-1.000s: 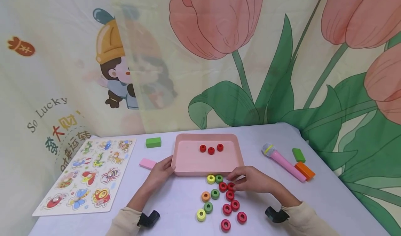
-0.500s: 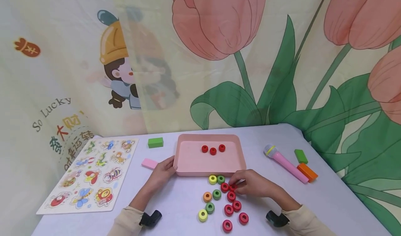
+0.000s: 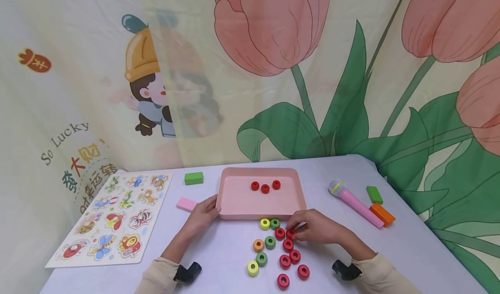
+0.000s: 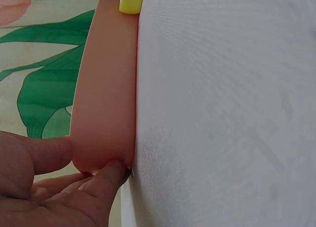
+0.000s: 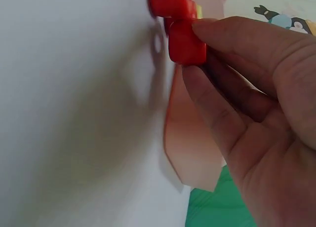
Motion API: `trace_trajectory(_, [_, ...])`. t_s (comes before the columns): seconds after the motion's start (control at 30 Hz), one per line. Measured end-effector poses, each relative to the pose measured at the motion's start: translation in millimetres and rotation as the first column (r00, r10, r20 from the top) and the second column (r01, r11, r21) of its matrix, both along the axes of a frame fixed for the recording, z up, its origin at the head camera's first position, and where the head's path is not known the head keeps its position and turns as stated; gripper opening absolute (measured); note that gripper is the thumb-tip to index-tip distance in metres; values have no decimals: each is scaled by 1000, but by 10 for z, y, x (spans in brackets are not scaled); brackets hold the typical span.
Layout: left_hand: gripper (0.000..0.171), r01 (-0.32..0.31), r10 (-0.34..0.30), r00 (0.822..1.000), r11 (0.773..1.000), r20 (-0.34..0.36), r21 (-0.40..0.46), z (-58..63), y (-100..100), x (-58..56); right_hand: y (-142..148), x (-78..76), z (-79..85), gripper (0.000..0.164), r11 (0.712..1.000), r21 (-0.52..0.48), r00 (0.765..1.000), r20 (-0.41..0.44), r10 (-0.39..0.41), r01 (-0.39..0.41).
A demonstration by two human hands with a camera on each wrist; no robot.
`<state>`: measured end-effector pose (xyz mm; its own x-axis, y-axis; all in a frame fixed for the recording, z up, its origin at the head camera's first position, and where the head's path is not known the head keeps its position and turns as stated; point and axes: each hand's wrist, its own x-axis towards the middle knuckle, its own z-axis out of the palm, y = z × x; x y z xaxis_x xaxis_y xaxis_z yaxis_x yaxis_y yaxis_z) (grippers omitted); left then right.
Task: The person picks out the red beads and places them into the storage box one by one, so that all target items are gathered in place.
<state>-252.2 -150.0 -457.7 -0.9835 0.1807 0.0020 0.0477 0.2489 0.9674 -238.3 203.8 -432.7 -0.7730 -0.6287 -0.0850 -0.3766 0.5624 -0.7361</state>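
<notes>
A shallow pink tray [image 3: 239, 205] lies on the table with three red beads [image 3: 265, 189] in it. At its near left corner my left hand [image 3: 201, 216] grips it, thumb at the rim [image 4: 79, 113] and fingers around the corner in the left wrist view. My right hand [image 3: 315, 227] is just in front of the tray's near right corner. Between thumb and fingertips it pinches a red bead [image 5: 187, 43], mostly covered by the fingers in the head view. Another red bead [image 5: 169, 2] sits right beside it.
Several red beads [image 3: 284, 262], plus green [image 3: 270, 242], yellow [image 3: 252, 268] and orange ones [image 3: 258, 245], lie before the tray. A toy microphone [image 3: 358, 205], orange block [image 3: 382, 215] and green block [image 3: 374, 194] are rightward; a pink block [image 3: 186, 204] and insect puzzle board [image 3: 113, 224] leftward.
The right fingers have come down a little and closed on the red bead. My left hand keeps its hold on the tray corner, and the head view has shifted slightly.
</notes>
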Motion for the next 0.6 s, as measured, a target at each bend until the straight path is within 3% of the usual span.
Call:
trace_trajectory(0.27, [50, 4, -4, 1000, 1000, -9, 19, -1, 9, -7, 60, -106, 153, 22, 1000, -20, 1000, -26, 8, -9])
trace_trajectory(0.6, [48, -5, 6, 1000, 1000, -17, 20, -27, -1, -4, 61, -409, 312, 25, 998, -63, 996, -83, -16, 11])
